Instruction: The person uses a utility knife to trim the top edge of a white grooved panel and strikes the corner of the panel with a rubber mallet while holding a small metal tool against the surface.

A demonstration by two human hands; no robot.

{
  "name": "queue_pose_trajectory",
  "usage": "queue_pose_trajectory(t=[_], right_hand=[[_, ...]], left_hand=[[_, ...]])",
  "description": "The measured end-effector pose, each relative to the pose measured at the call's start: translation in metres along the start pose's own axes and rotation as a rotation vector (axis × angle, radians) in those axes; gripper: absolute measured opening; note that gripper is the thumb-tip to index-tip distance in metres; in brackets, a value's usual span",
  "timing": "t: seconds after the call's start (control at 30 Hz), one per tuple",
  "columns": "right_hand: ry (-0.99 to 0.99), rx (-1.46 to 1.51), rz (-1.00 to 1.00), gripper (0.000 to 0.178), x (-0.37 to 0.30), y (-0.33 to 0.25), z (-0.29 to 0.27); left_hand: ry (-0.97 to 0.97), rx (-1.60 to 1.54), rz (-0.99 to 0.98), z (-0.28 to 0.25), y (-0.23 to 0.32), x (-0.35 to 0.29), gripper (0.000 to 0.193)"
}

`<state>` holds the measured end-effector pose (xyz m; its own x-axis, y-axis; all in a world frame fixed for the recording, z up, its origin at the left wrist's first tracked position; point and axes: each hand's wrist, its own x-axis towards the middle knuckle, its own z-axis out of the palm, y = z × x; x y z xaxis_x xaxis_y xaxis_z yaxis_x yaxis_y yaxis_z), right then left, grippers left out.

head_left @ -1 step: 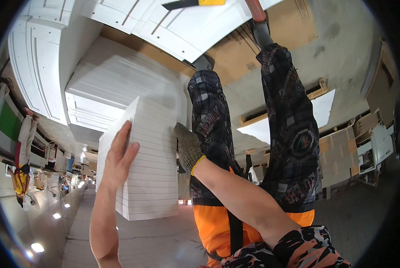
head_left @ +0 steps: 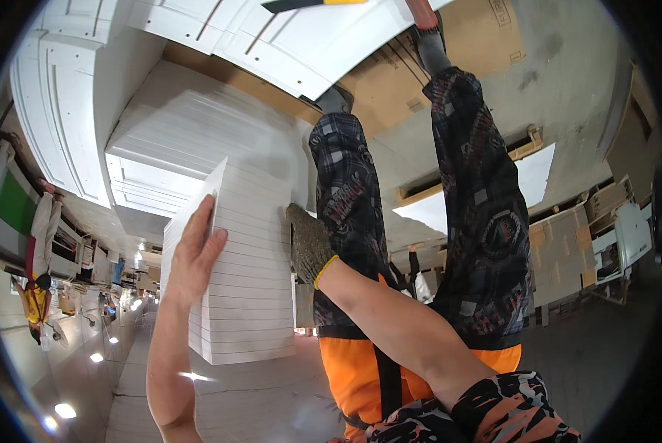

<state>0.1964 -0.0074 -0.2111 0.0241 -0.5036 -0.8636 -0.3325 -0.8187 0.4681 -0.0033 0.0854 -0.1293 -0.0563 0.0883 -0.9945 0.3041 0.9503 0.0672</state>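
Note:
A stack of white boards [head_left: 251, 273], its thin parallel edges showing as lines, stands tilted between my two hands. My left hand [head_left: 192, 258] is bare and pressed along the stack's left side, fingers stretched upward and thumb apart on the front corner. On the opposite side my right hand [head_left: 309, 242], in a dark knitted glove with a yellow cuff, bears against the stack's edge. Its fingertips are partly hidden. Behind the boards lies a larger white grooved surface [head_left: 198, 111].
White panelled pieces [head_left: 65, 111] stand at the far left, and more white panels [head_left: 301, 48] lie ahead with a yellow-and-black tool [head_left: 309, 4] on top. Flat cardboard [head_left: 449, 59] covers the floor by my feet. Another person [head_left: 37, 299] appears at the left edge.
The whole view has shifted very slightly. Both hands stay against the stack of white boards, which keeps nearly the same place and tilt.

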Motion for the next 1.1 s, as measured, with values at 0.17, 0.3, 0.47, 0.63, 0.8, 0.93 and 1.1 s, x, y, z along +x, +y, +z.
queue_pose_trajectory(t=[0.17, 0.3, 0.47, 0.63, 0.8, 0.93, 1.1], right_hand=[[-0.254, 0.402, 0.142, 0.047, -0.008, -0.01, -0.01], [-0.27, 0.402, 0.119, 0.053, -0.01, -0.024, -0.017], [-0.315, 0.367, 0.116, 0.063, -0.011, -0.028, -0.021], [-0.438, 0.296, 0.153, 0.074, -0.002, -0.026, -0.025], [-0.405, 0.311, 0.192, 0.077, -0.006, -0.035, -0.023], [-0.431, 0.297, 0.173, 0.067, -0.005, -0.035, -0.025], [-0.37, 0.344, 0.169, 0.049, 0.0, -0.03, -0.024]], left_hand=[[-0.056, 0.031, -0.026, -0.007, -0.012, 0.016, 0.063], [-0.092, -0.048, -0.111, -0.003, 0.001, 0.018, 0.07], [-0.08, -0.09, -0.11, -0.003, 0.001, 0.02, 0.07], [-0.013, -0.127, -0.104, 0.0, -0.002, 0.02, 0.067], [0.006, -0.116, -0.123, 0.001, 0.003, 0.021, 0.069], [0.006, -0.088, -0.124, 0.001, 0.006, 0.021, 0.07], [0.012, -0.014, -0.116, -0.001, 0.003, 0.024, 0.071]])
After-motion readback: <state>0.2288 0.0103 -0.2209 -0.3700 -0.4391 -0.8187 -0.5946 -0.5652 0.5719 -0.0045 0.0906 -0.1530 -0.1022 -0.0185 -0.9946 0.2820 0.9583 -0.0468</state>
